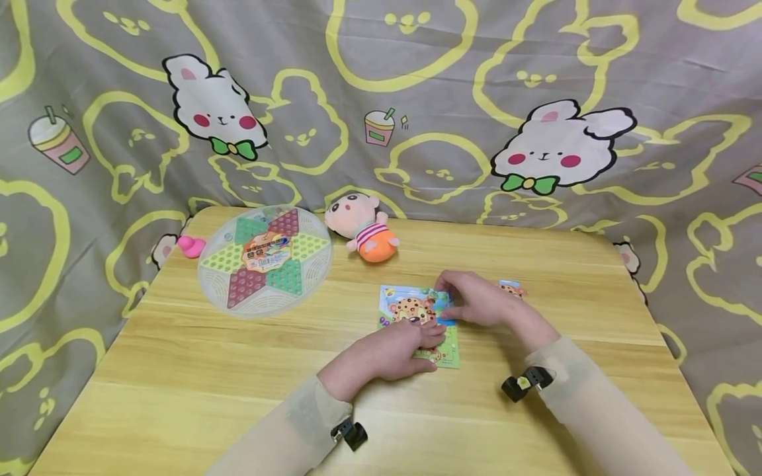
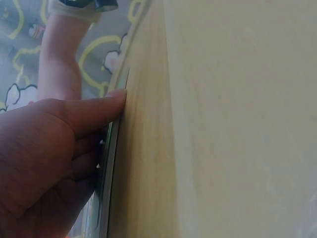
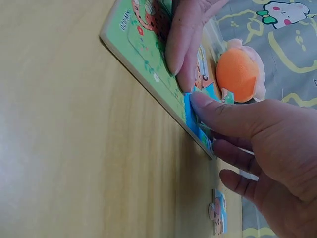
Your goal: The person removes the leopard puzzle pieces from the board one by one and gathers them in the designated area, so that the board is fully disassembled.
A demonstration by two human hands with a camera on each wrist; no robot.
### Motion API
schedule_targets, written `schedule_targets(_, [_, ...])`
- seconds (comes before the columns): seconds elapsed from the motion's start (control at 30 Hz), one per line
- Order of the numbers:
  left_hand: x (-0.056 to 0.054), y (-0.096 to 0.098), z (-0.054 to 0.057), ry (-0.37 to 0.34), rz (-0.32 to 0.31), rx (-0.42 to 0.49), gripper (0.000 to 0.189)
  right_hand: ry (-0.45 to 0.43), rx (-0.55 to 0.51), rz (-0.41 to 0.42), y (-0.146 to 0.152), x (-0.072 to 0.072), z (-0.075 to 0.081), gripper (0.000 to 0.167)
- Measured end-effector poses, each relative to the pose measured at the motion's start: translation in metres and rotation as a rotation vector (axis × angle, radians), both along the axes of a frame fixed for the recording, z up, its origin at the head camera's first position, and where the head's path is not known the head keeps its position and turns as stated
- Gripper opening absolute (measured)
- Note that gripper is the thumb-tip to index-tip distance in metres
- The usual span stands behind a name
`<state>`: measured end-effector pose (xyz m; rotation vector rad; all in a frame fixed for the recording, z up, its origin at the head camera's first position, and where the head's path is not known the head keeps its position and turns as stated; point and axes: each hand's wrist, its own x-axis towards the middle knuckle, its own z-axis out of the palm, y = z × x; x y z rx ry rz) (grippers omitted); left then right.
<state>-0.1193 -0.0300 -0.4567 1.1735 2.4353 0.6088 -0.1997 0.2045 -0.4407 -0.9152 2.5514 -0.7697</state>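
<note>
Leopard puzzle board [image 1: 412, 308] lies on the table [image 1: 178, 377], right of the star game board [image 1: 286, 276]. Left hand [image 1: 395, 350] rests relaxed fingers on it; right hand [image 1: 476, 301] pinches a blue piece [image 3: 191, 113] at its edge. Puzzle lettering [image 3: 125, 21], game-board label [image 1: 266, 252]: unreadable.

It looks like a home play corner: cartoon-rabbit fabric [image 1: 417, 102] hangs behind the wooden counter [image 1: 161, 390], a plush doll [image 1: 375, 244] lies near its back edge, a star-patterned game board [image 1: 264, 254] and pink toy [image 1: 192, 247] by the back left corner.
</note>
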Motion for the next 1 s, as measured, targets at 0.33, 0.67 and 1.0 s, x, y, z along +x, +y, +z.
schedule_targets(0.33, [-0.0003, 0.0002, 0.0, -0.007, 0.001, 0.0, 0.057, 0.061, -0.047, 0.014, 0.003, 0.0072, 0.0019, 0.039])
schedule_targets(0.67, [-0.001, -0.0003, -0.0003, -0.015, -0.001, 0.015, 0.057, 0.067, -0.009, 0.031, 0.0025, 0.0069, 0.004, 0.042])
schedule_targets(1.0, [-0.0002, -0.0005, 0.0001, 0.006, -0.005, 0.005, 0.057, 0.057, -0.022, 0.017, 0.0031, 0.0063, 0.002, 0.043])
